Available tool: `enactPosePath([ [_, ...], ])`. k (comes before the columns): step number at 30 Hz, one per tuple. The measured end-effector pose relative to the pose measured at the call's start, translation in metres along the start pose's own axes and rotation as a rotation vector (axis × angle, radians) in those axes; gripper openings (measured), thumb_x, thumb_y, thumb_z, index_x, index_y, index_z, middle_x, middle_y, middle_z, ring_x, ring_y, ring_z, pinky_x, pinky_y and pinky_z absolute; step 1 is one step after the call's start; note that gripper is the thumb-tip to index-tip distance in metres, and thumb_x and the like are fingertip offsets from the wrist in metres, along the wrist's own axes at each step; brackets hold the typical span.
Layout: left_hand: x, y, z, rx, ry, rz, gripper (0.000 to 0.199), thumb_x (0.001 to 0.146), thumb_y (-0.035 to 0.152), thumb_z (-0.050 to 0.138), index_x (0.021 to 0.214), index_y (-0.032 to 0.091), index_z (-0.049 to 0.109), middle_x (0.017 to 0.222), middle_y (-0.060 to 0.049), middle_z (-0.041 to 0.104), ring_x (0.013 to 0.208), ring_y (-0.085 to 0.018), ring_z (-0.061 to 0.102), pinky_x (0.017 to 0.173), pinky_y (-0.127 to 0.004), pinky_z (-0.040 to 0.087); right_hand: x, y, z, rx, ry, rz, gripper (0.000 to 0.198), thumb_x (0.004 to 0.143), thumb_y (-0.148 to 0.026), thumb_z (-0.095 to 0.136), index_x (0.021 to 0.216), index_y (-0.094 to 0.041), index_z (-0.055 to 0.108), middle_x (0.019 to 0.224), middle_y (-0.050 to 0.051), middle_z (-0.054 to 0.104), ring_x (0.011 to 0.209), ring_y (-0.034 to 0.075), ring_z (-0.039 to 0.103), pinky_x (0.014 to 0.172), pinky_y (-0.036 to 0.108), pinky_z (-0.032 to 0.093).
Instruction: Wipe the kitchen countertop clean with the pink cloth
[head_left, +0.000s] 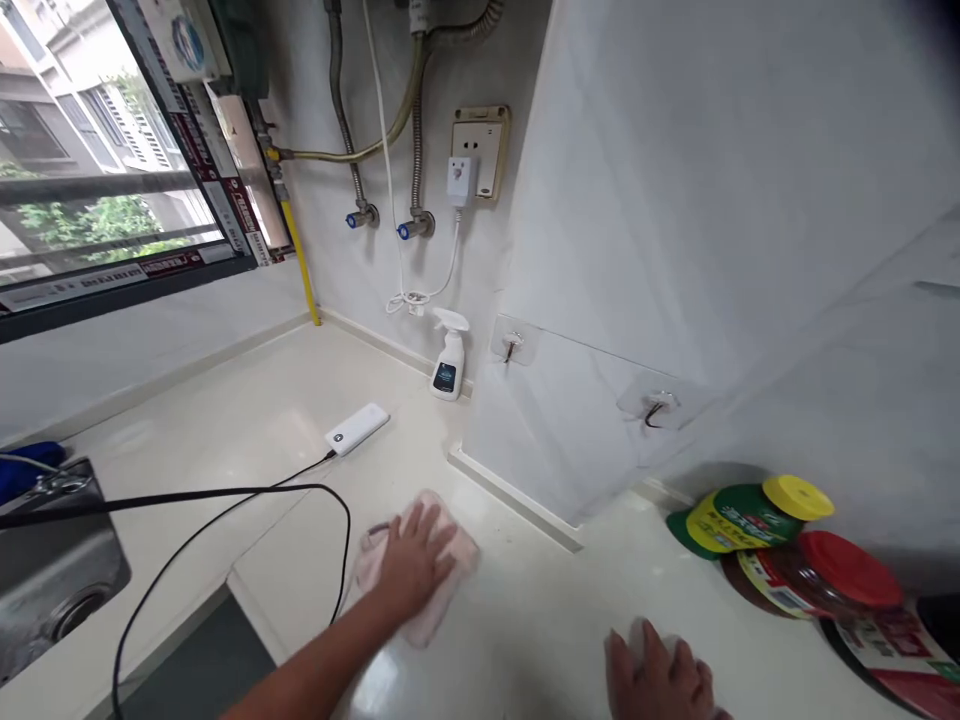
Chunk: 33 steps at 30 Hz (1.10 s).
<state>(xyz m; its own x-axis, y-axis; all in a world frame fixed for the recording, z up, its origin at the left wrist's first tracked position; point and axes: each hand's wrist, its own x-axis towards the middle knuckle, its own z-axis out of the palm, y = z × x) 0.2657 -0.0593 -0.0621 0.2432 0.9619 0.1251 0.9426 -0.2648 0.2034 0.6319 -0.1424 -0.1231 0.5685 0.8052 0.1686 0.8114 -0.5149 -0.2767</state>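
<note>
A pale pink cloth lies on the cream countertop, partly folded. My left hand rests palm down on top of it, fingers spread and pressing it against the surface. The part of the cloth beneath the palm is hidden. At the lower right, my right hand is over the countertop with its fingers apart and nothing in them; the frame's bottom edge cuts it off. Right of that hand are a green jar with a yellow lid and a red-lidded jar.
A white spray bottle stands in the wall corner. The white power bank trails a black cable across the counter. A steel sink is at left. Low wall hooks stick out, and a wall corner juts in.
</note>
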Motion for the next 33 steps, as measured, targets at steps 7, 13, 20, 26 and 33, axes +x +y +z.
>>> enactPosePath([
  [7, 0.125, -0.039, -0.011, 0.026, 0.052, -0.268, 0.052, 0.103, 0.041, 0.029, 0.148, 0.03, 0.052, 0.164, -0.011, 0.04, 0.153, -0.039, 0.029, 0.114, -0.069, 0.033, 0.0, 0.0, -0.004, -0.02, 0.006, -0.045, 0.084, 0.091, -0.076, 0.02, 0.144, -0.021, 0.055, 0.155, 0.025, 0.044, 0.145, 0.048, 0.035, 0.107, 0.077, 0.028],
  [13, 0.098, -0.053, -0.008, 0.061, 0.023, -0.271, 0.054, 0.101, 0.05, 0.032, 0.149, 0.033, 0.051, 0.167, -0.007, 0.037, 0.154, -0.036, 0.029, 0.116, -0.061, 0.034, 0.001, 0.004, -0.011, 0.003, -0.12, -0.01, 0.08, 0.093, -0.073, 0.027, 0.147, -0.02, 0.051, 0.159, 0.026, 0.036, 0.149, 0.047, 0.027, 0.11, 0.077, 0.023],
  [20, -0.028, -0.098, -0.037, 0.149, 0.045, -0.398, 0.055, 0.099, 0.052, 0.039, 0.149, 0.032, 0.051, 0.166, -0.009, 0.037, 0.155, -0.036, 0.028, 0.116, -0.059, 0.034, 0.0, 0.005, -0.015, -0.014, -0.139, 0.01, 0.077, 0.094, -0.072, 0.028, 0.148, -0.021, 0.051, 0.159, 0.026, 0.036, 0.15, 0.044, 0.024, 0.113, 0.073, 0.021],
  [26, -0.098, -0.124, -0.058, 0.189, 0.03, -0.541, 0.054, 0.098, 0.049, 0.042, 0.148, 0.031, 0.053, 0.166, -0.011, 0.037, 0.153, -0.038, 0.03, 0.113, -0.064, 0.035, -0.002, 0.004, -0.018, -0.003, -0.143, 0.006, 0.075, 0.095, -0.07, 0.029, 0.149, -0.022, 0.049, 0.16, 0.024, 0.034, 0.151, 0.043, 0.021, 0.115, 0.072, 0.018],
  [33, -0.134, -0.033, -0.033, 0.146, -0.033, -0.466, 0.059, 0.097, 0.051, 0.045, 0.153, 0.034, 0.046, 0.169, -0.01, 0.029, 0.156, -0.041, 0.021, 0.118, -0.067, 0.026, -0.004, -0.001, -0.024, 0.032, -0.124, -0.002, 0.075, 0.096, -0.069, 0.03, 0.146, -0.018, 0.052, 0.158, 0.026, 0.033, 0.151, 0.045, 0.02, 0.115, 0.075, 0.016],
])
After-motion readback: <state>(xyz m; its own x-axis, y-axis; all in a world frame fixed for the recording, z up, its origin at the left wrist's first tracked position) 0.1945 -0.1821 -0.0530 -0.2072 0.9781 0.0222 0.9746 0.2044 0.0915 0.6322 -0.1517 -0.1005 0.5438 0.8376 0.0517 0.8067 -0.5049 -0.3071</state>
